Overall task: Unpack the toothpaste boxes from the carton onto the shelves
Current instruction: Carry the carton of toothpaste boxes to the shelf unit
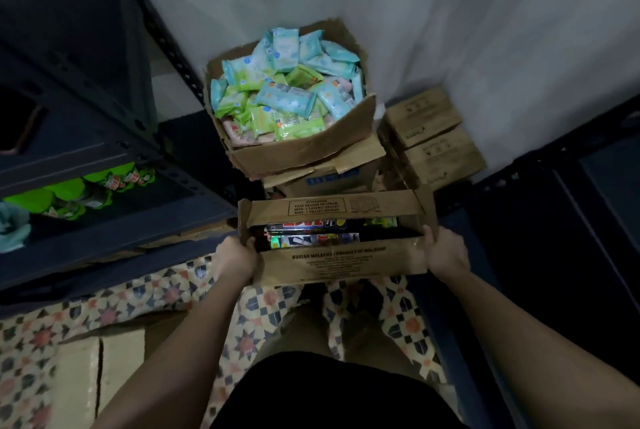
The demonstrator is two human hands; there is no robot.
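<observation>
Dark metal shelves [114, 165] are seen at the left, above a patterned floor [166, 293]. An open carton [341, 266] is held over the floor, gripped at its ends by the left hand [237, 260] and right hand [446, 254], fingers curled around its walls. Toothpaste boxes [318, 240] are lying flat inside it.

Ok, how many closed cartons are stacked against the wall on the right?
2: the upper closed carton sits on the lower closed carton, right of the open carton of packets. More may be hidden beneath or behind.
</observation>
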